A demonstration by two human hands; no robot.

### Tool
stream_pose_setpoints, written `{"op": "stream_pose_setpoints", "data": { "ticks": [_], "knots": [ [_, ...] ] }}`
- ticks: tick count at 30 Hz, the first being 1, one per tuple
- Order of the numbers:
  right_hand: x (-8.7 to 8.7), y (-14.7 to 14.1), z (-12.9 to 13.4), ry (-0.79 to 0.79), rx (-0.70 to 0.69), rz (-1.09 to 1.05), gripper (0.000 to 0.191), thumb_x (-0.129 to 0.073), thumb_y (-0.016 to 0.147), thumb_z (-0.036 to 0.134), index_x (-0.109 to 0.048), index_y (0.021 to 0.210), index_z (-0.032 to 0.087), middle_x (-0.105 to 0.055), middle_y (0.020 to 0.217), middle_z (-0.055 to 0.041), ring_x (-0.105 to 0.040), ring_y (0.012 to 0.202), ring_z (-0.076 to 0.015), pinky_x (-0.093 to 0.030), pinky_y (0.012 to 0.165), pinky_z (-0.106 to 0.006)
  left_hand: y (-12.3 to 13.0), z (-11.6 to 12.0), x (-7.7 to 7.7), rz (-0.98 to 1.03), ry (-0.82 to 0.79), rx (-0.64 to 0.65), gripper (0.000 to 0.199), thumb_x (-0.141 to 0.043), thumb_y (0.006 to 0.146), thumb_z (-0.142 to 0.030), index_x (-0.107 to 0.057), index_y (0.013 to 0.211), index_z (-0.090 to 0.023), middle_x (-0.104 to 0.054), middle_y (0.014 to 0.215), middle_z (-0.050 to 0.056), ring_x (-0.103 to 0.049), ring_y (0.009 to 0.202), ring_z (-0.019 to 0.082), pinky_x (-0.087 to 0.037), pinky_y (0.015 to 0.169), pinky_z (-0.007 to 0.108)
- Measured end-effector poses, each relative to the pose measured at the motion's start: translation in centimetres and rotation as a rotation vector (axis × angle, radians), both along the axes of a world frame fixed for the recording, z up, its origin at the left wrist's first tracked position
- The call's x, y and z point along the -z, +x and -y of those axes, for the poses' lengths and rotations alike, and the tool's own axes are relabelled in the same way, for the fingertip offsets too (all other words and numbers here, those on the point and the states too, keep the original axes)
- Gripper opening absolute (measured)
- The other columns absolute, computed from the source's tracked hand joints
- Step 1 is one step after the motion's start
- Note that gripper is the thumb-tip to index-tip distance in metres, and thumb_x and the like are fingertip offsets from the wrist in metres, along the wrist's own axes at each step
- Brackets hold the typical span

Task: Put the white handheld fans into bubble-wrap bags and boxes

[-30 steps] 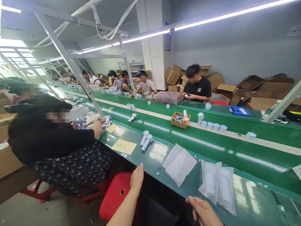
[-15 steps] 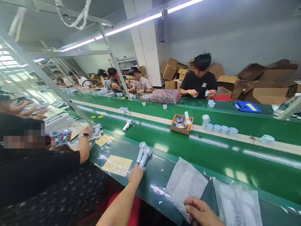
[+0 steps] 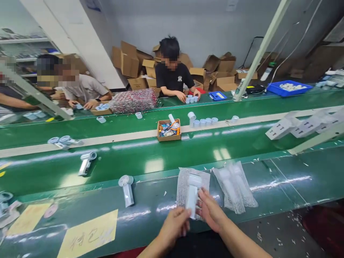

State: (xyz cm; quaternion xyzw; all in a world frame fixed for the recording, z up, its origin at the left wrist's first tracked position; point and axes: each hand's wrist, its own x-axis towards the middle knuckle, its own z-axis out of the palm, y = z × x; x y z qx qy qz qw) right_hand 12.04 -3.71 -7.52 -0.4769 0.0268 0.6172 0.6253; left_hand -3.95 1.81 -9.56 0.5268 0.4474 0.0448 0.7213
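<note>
A light blue handheld fan (image 3: 192, 195) is held upright over a bubble-wrap bag (image 3: 181, 188) at the bench's front. My left hand (image 3: 176, 222) is closed around the bottom of its handle, thumb on the front. My right hand (image 3: 211, 209) grips the handle from the right side, its fingers curled and partly hidden. To the left, a second handheld fan (image 3: 127, 190) lies alone on the bench. Right of my hands lie bubble-wrap bags (image 3: 235, 188) with pale fans inside.
Beyond the bench runs a green conveyor (image 3: 134, 152), carrying another fan (image 3: 87, 163), a carton of parts (image 3: 169, 135) and white boxes (image 3: 282, 125). A yellow paper sheet (image 3: 88, 233) lies left. Across the line, a co-worker (image 3: 174, 77) handles small cups. A metal post (image 3: 263, 46) rises on the right.
My left hand has brought one fan from the left over to the bubble-wrap bag, leaving the other on the bench. My right hand has closed in on it. The view has turned right.
</note>
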Motion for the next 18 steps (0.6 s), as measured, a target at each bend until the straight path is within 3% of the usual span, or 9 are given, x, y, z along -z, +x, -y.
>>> {"op": "stream_pose_setpoints", "data": {
  "ticks": [1,3,5,7,9,11,13,18],
  "knots": [
    [-0.1,0.4,0.1,-0.010,0.053,0.037,0.061,-0.083,0.058,0.053,-0.057,0.104,0.022,-0.070,0.089,-0.0022,-0.065,0.076,-0.0171,-0.050,0.065,-0.028,1.3,-0.4,-0.2,0.014,0.010,0.167,0.063,-0.049,0.069,-0.078,-0.057,0.076,-0.016,-0.060,0.054,0.001,-0.046,0.039,0.010,-0.027,0.039,0.021],
    [-0.3,1.8,0.9,-0.064,0.121,0.096,0.055,-0.083,0.058,0.054,-0.060,0.092,0.018,-0.067,0.070,0.0002,-0.060,0.057,-0.0127,-0.047,0.053,-0.024,4.3,-2.9,-0.8,-0.075,0.244,0.394,0.063,-0.034,0.083,-0.072,-0.060,0.080,-0.015,-0.067,0.066,0.006,-0.059,0.052,0.014,-0.039,0.046,0.023],
    [-0.8,3.5,2.4,-0.092,0.127,0.089,0.050,-0.084,0.059,0.051,-0.061,0.087,0.016,-0.068,0.069,-0.0005,-0.059,0.054,-0.0116,-0.047,0.050,-0.023,7.8,-6.5,-1.2,-0.286,0.670,0.426,0.058,-0.021,0.095,-0.052,-0.064,0.090,-0.014,-0.071,0.086,0.011,-0.066,0.077,0.019,-0.049,0.067,0.029],
    [-1.3,5.1,4.3,-0.067,0.150,0.031,0.046,-0.087,0.058,0.042,-0.063,0.088,0.016,-0.071,0.075,-0.0019,-0.064,0.061,-0.0136,-0.051,0.053,-0.024,11.6,-9.8,-1.2,-0.385,0.882,0.422,0.039,-0.034,0.094,-0.036,-0.065,0.103,-0.014,-0.065,0.117,0.015,-0.056,0.113,0.025,-0.043,0.094,0.038],
    [-1.7,6.5,6.1,-0.070,0.183,-0.073,0.044,-0.089,0.056,0.035,-0.065,0.087,0.015,-0.072,0.076,-0.0026,-0.066,0.064,-0.0149,-0.054,0.056,-0.025,14.9,-11.7,-0.9,-0.416,0.945,0.493,0.024,-0.054,0.084,-0.026,-0.068,0.101,-0.015,-0.056,0.132,0.016,-0.042,0.128,0.031,-0.034,0.103,0.045],
    [-1.7,7.7,7.5,-0.077,0.196,-0.208,0.042,-0.090,0.054,0.033,-0.068,0.083,0.012,-0.071,0.071,-0.0033,-0.065,0.061,-0.0139,-0.054,0.056,-0.024,17.0,-12.2,-0.4,-0.444,0.962,0.597,0.013,-0.063,0.074,-0.017,-0.071,0.084,-0.015,-0.062,0.121,0.018,-0.043,0.126,0.035,-0.033,0.102,0.048],
    [-1.5,9.0,8.7,-0.068,0.177,-0.327,0.040,-0.090,0.055,0.033,-0.070,0.081,0.009,-0.070,0.066,-0.0042,-0.064,0.058,-0.0126,-0.055,0.057,-0.023,17.7,-12.0,-0.4,-0.469,0.965,0.674,0.009,-0.061,0.073,-0.012,-0.069,0.071,-0.015,-0.068,0.101,0.017,-0.051,0.115,0.033,-0.037,0.096,0.045],
    [-1.0,12.1,9.9,-0.064,0.087,-0.406,0.039,-0.090,0.055,0.029,-0.072,0.082,0.007,-0.071,0.067,-0.0069,-0.066,0.060,-0.0138,-0.057,0.060,-0.025,15.4,-13.5,-2.6,-0.527,0.969,0.657,0.015,-0.050,0.086,-0.019,-0.065,0.090,-0.020,-0.069,0.087,0.005,-0.063,0.085,0.019,-0.045,0.076,0.028]
  ]
}}
